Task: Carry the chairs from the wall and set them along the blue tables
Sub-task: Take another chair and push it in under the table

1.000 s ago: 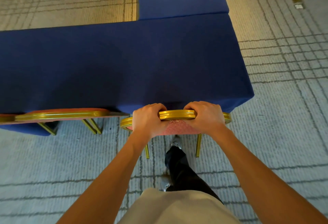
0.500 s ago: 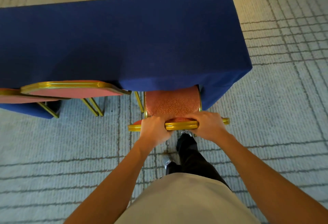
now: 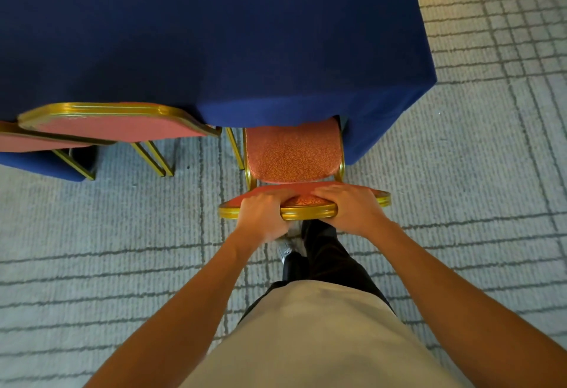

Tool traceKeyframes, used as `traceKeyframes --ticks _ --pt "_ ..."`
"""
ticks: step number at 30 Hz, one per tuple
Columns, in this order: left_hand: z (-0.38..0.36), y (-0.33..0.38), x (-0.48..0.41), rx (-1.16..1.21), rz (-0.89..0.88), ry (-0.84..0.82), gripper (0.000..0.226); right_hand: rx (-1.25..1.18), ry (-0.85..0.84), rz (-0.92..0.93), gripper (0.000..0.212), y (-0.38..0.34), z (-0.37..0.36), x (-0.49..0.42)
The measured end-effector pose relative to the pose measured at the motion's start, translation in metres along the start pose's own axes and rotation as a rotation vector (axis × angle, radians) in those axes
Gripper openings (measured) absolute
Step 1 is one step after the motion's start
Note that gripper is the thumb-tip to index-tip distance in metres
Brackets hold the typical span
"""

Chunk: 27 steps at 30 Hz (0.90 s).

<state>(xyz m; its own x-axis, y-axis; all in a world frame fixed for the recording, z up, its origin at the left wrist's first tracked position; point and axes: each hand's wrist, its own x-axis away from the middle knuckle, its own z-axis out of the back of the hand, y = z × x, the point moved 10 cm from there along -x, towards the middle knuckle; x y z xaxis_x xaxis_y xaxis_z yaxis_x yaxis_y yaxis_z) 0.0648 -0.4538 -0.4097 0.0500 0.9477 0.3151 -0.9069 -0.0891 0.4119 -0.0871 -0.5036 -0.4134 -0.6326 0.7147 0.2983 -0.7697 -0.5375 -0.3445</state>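
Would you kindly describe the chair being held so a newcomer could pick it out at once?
Find the long blue-draped table; red-cushioned, gold-framed chairs stand along its near edge. The rightmost chair sits at the table's right corner. Unlike the neighbouring chairs, its patterned seat shows, and the left hand and right hand hold its backrest top.

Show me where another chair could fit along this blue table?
Open carpet lies right of the held chair, past the corner of the blue table. Only a narrow gap separates it from the neighbouring chair on the left, where two chairs crowd together.
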Motion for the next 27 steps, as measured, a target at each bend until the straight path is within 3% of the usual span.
traceKeyframes --ticks 6,11,13,15,19,23,27 --pt "-0.002 0.010 0.014 0.159 -0.051 -0.006 0.053 -0.131 0.022 -0.053 0.071 0.005 -0.004 0.019" --pt "0.004 0.007 0.036 0.452 0.038 0.084 0.048 -0.338 0.043 -0.121 0.079 0.000 0.006 0.035" --pt "0.008 0.008 0.047 0.617 0.075 0.125 0.041 -0.519 0.085 -0.154 0.070 -0.002 0.009 0.047" --pt "0.016 0.004 0.058 0.812 0.157 0.209 0.030 -0.693 0.194 -0.209 0.049 0.000 0.018 0.059" --pt "0.020 -0.011 0.077 1.252 0.404 0.375 0.012 -0.834 0.409 -0.250 0.029 0.003 0.035 0.086" --pt "-0.003 -0.011 0.082 1.489 0.618 0.280 0.018 -1.222 0.290 -0.452 0.032 0.011 0.003 0.098" --pt "-0.042 -0.001 0.099 1.688 0.871 0.123 0.022 -1.462 0.003 -0.716 0.054 0.008 -0.042 0.107"
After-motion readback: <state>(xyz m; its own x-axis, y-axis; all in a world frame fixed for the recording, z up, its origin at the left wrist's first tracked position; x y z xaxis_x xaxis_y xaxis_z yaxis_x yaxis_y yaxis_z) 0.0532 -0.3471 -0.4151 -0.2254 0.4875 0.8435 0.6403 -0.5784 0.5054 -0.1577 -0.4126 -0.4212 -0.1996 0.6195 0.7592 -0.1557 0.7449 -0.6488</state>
